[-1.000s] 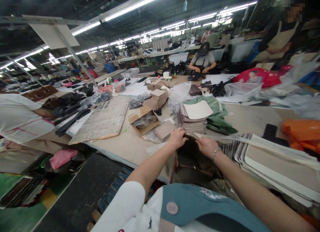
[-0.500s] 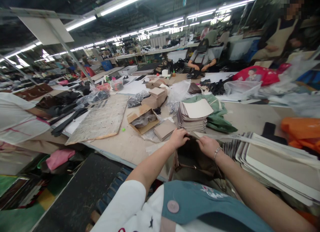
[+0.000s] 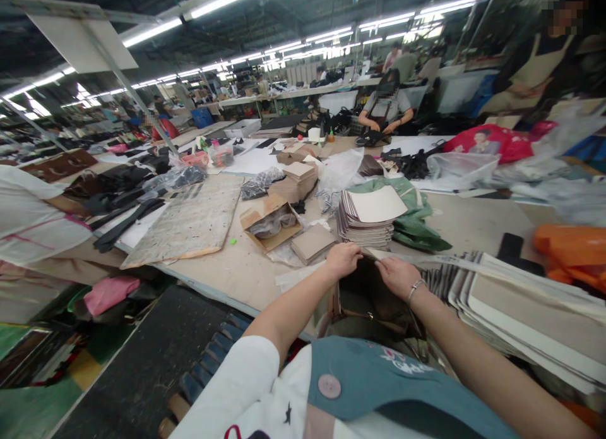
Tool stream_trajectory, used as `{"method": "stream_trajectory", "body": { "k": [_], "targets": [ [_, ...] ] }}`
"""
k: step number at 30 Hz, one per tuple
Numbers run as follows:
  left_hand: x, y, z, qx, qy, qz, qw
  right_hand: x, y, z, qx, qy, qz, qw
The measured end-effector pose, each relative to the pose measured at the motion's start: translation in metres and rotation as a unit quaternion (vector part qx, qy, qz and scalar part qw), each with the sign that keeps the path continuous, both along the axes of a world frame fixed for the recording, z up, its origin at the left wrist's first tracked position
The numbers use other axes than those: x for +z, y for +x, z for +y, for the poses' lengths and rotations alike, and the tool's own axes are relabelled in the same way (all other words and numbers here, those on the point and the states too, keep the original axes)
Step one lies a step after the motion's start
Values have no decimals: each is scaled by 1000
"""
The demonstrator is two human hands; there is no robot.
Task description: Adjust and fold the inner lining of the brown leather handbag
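A dark brown bag (image 3: 364,300) stands open at the table's near edge, right in front of me. My left hand (image 3: 343,259) grips the far left part of its rim with curled fingers. My right hand (image 3: 396,276), a bracelet on its wrist, pinches the rim just to the right. A long pale strip (image 3: 454,262) runs from between my hands off to the right. Behind my hands stands a stack of flat grey and white panels (image 3: 369,219).
A fanned pile of large pale boards (image 3: 521,300) lies at the right. An open cardboard box (image 3: 271,223), a flat cardboard pad (image 3: 313,242) and a green cloth (image 3: 411,224) lie beyond. A person in white sits at the left (image 3: 33,218); another works at the far table (image 3: 383,114).
My hands stay on the bag's rim and have shifted slightly right in view as my head turned a little; nothing was let go or picked up.
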State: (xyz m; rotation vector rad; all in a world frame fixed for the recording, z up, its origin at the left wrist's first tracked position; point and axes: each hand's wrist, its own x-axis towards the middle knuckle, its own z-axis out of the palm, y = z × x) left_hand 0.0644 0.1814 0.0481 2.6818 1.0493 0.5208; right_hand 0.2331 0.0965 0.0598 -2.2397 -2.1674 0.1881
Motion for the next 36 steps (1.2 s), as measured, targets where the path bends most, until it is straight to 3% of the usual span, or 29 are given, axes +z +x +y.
{"method": "stream_trajectory", "body": {
  "k": [5,11,17,23,26,31,36],
  "targets": [
    [6,2,-2,5,-5,20,1000,-2,4,0,-4,-4,12,1000],
    [9,3,-2,4,-17,18,1000,-1,1,4,22,62,70,995],
    [7,3,-2,19,-35,-6,999,7,-2,16,8,29,30,999],
    [-1,-2,2,42,-130,-123,983,5,0,19,26,40,18,999],
    [-5,-8,7,15,-153,-167,974,2,2,20,30,42,17,999],
    [-8,-12,14,-6,-153,-107,982,-1,5,22,37,39,14,998],
    [-5,-7,15,18,-135,-57,989,-2,6,23,43,41,13,998]
  ]
}}
